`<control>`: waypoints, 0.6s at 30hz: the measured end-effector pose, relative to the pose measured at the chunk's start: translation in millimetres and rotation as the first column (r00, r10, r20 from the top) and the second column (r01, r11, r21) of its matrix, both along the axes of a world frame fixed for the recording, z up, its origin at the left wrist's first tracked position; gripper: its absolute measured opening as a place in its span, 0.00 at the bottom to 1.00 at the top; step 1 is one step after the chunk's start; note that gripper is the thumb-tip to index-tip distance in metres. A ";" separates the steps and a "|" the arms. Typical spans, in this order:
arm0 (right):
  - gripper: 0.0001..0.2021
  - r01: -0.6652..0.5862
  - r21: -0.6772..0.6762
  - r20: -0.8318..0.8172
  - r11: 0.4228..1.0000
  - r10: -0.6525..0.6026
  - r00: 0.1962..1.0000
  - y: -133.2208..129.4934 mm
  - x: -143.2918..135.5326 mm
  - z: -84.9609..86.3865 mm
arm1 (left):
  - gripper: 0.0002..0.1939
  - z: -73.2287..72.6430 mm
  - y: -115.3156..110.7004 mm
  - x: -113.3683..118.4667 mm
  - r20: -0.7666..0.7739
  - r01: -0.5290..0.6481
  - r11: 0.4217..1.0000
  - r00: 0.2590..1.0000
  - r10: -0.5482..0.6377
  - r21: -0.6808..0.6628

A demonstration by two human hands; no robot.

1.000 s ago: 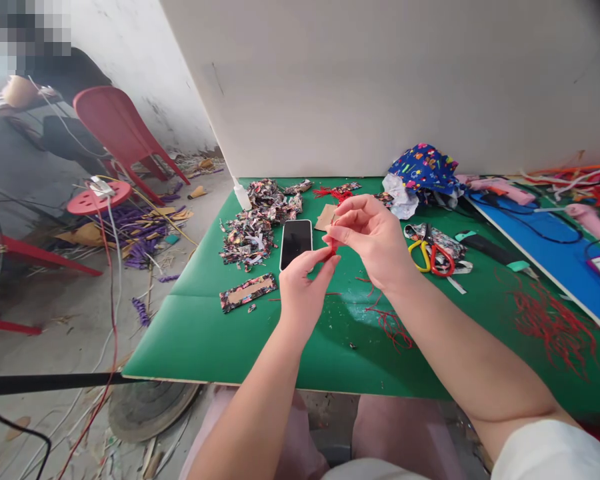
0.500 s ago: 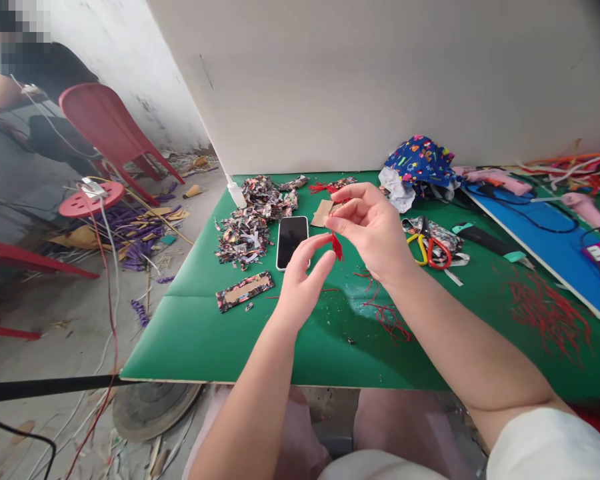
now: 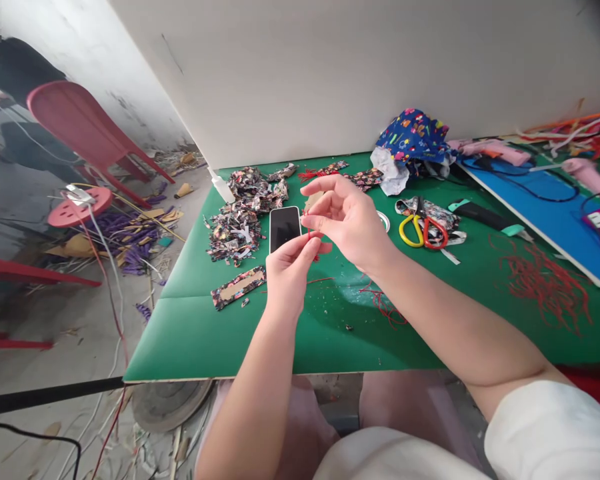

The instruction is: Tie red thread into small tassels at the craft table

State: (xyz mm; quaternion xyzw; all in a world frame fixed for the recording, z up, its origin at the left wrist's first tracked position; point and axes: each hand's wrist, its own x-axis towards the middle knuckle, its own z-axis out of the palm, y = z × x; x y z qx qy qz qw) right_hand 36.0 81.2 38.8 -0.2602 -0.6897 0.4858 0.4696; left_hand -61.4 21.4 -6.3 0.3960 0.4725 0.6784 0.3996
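Observation:
My left hand (image 3: 291,268) has its thumb and forefinger pinched on a small red thread tassel (image 3: 309,234), mostly hidden behind the fingers. Just above it, the thumb and forefinger of my right hand (image 3: 349,219) are closed on the tassel's upper end. Both hands are held over the green table, close together. Behind my left hand lies a phone (image 3: 284,225) with a dark screen. A flat floral-covered strip (image 3: 239,288) lies nearer the table's left edge. Loose red threads (image 3: 386,303) are scattered under my right forearm.
A heap of floral fabric pieces (image 3: 237,223) and a white bottle (image 3: 223,187) stand at the left. To the right are scissors (image 3: 424,232), a utility knife (image 3: 487,217), a red thread pile (image 3: 545,280), a blue board (image 3: 545,220) and pink glue guns (image 3: 587,175).
My left thumb and forefinger, apart before, have closed on the red tassel hanging from my right hand. Both hands have shifted slightly left in the view, which has also moved.

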 end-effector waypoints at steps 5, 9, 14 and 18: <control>0.11 -0.011 -0.008 -0.044 1.000 0.011 0.999 1.8 3.8 4.3 | 0.11 -2.8 0.7 -0.5 0.099 0.134 0.991 0.986 -0.131 -0.024; 0.10 0.007 -0.059 -0.077 0.998 -0.011 0.997 4.3 8.2 10.6 | 0.11 -1.8 -0.5 -0.8 0.063 0.198 0.979 0.979 -0.195 -0.050; 0.11 0.059 -0.087 -0.109 0.994 -0.069 0.992 8.2 13.4 17.4 | 0.11 -0.4 -1.6 1.6 0.006 0.248 0.968 0.969 -0.248 -0.049; 0.11 0.081 -0.071 -0.123 0.994 -0.089 0.988 10.2 17.3 20.4 | 0.11 -0.6 -2.0 4.7 -0.043 0.295 0.955 0.954 -0.296 -0.032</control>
